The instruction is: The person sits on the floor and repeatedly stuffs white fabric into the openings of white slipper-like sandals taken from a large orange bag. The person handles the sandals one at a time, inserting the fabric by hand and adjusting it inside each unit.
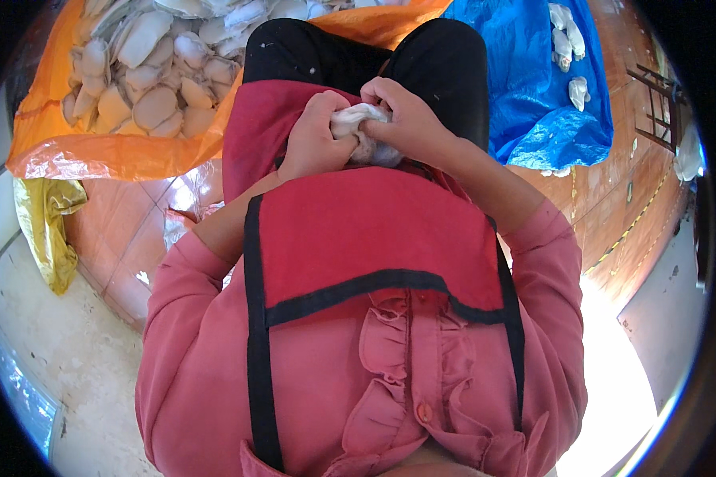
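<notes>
Reddish floor tiles are crossed at the right by a yellow-and-black striped line, near which a dark slatted frame is seen. At the upper left, an orange sheet is heaped with pale, flattish pieces; a crumpled yellow sack is seen just below its edge. At the upper right, a few small white bundles are borne by a blue sheet. Both sheets are separated by knees in black trousers, so room between them is taken up. Above the lap, beyond the flap of a red apron, a white cloth bundle is gripped between the left hand and the right hand, held close together, fingers curled; exact fingertip contact cannot be told.
</notes>
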